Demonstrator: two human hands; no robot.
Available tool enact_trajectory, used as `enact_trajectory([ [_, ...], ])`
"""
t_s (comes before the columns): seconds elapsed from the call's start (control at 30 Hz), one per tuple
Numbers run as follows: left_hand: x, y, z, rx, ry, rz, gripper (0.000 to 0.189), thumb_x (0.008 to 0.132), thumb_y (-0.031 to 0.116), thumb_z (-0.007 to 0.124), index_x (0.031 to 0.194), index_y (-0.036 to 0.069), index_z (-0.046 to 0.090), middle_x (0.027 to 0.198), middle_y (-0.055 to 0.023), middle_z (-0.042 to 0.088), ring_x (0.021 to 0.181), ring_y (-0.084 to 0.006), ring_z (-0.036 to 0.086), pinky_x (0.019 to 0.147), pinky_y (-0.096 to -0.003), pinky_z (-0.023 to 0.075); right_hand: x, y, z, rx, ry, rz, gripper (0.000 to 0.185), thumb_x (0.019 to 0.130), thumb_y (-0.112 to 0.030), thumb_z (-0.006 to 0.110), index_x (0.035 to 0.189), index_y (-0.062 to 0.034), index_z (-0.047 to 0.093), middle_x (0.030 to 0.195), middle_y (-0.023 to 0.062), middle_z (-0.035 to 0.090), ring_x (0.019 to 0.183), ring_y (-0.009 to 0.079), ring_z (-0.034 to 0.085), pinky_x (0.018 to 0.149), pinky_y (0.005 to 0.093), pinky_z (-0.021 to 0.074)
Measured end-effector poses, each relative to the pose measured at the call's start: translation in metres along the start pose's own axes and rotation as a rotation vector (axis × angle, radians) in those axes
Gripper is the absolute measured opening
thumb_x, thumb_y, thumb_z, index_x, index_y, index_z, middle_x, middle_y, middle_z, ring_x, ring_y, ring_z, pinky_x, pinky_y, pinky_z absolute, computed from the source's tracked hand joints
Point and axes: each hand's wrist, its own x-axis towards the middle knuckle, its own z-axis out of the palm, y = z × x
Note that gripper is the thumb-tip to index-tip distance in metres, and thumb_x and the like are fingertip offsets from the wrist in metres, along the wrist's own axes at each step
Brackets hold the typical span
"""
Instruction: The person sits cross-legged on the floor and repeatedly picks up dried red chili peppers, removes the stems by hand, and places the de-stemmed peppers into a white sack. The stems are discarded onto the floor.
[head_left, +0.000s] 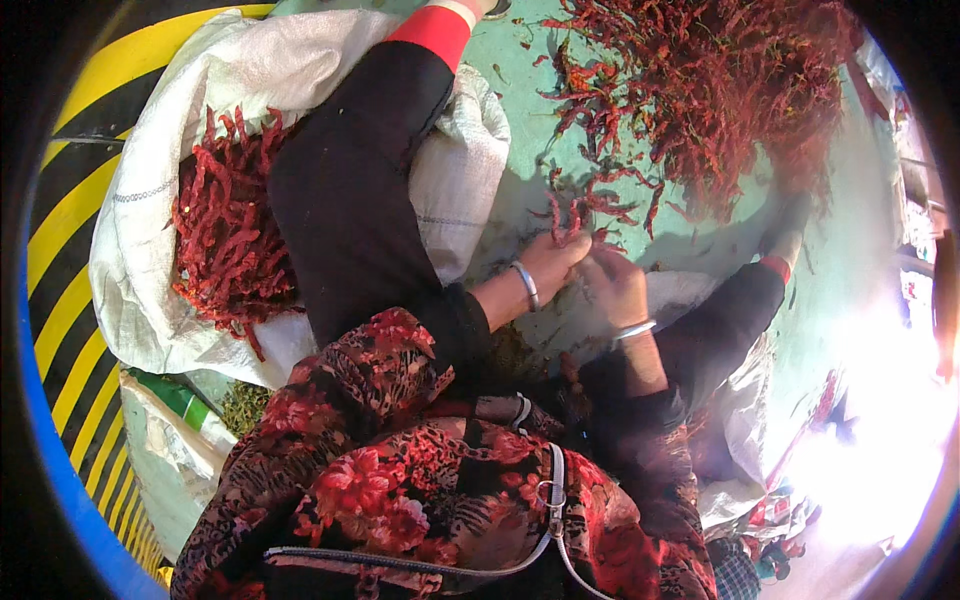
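Observation:
Between my outstretched legs, my left hand (553, 264) pinches dried red chili peppers (559, 221) that stick up from its fingertips. My right hand (616, 283) meets it at the fingertips, fingers bent and slightly blurred; whether it grips a stem or pepper is hidden. Each wrist wears a silvery bangle. Just beyond the hands, several loose dried chilies (611, 199) lie on the green floor. A large heap of dried red chilies with stems (712, 97) spreads at the upper right. Left of my leg, a white woven sack (150, 277) holds many dried red chilies (232, 225).
My black-trousered left leg (360, 172) lies between the sack and my hands; my other leg (720, 322) reaches right. Greenish stems or scraps (246, 405) sit below the sack. A black and yellow striped surface (71, 300) curves along the left. Strong glare hides the lower right.

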Motion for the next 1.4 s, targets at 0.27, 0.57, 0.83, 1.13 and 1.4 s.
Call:
enact_trajectory([
  [0.27,-0.009,-0.004,-0.006,0.645,0.062,0.167,0.017,0.084,0.020,0.052,0.088,0.003,0.054,0.067,0.0038,0.051,0.062,-0.0043,0.045,0.053,-0.0226,0.0379,-0.007,-0.010,-0.002,0.382,0.065,0.274,0.023,0.077,-0.019,0.063,0.088,0.0016,0.060,0.065,0.0008,0.056,0.054,0.0050,0.045,0.047,0.0198,0.0358],
  [0.57,-0.024,0.004,-0.001,1.108,-0.421,0.447,0.012,0.079,0.017,0.055,0.081,0.005,0.054,0.056,-0.0025,0.044,0.054,-0.0090,0.047,0.048,-0.0270,0.0381,-0.030,-0.005,-0.017,0.922,-0.064,0.461,0.012,0.084,-0.015,0.053,0.080,-0.0034,0.054,0.052,-0.0036,0.043,0.043,0.0044,0.036,0.039,0.0184,0.0264],
  [0.83,-0.076,-0.005,0.032,1.419,-0.890,0.404,0.021,0.067,0.010,0.057,0.086,0.009,0.051,0.072,-0.0061,0.055,0.066,-0.0246,0.055,0.058,-0.0313,0.0440,-0.038,0.008,-0.021,0.600,-0.226,0.524,0.018,0.080,-0.019,0.057,0.073,-0.0046,0.050,0.052,-0.0018,0.044,0.042,0.0085,0.040,0.037,0.0216,0.0296],
  [1.13,-0.057,0.027,0.002,0.372,0.141,0.119,0.009,0.078,0.012,0.058,0.085,0.006,0.054,0.063,0.0048,0.047,0.050,-0.0036,0.040,0.043,-0.0207,0.0312,0.083,0.023,0.004,-0.664,-0.007,-0.376,0.032,0.069,-0.015,0.060,0.100,-0.0135,0.054,0.092,0.0107,0.055,0.078,0.0312,0.056,0.065,0.0389,0.0453],
  [1.4,-0.035,0.020,0.002,0.490,0.093,0.282,0.017,0.084,0.013,0.050,0.097,0.006,0.056,0.065,0.0035,0.048,0.052,-0.0035,0.039,0.046,-0.0193,0.0335,0.039,-0.022,-0.059,-0.289,0.113,-0.237,0.013,0.070,-0.007,0.060,0.079,-0.0002,0.053,0.058,0.0096,0.053,0.052,0.0164,0.053,0.050,0.0280,0.0417],
])
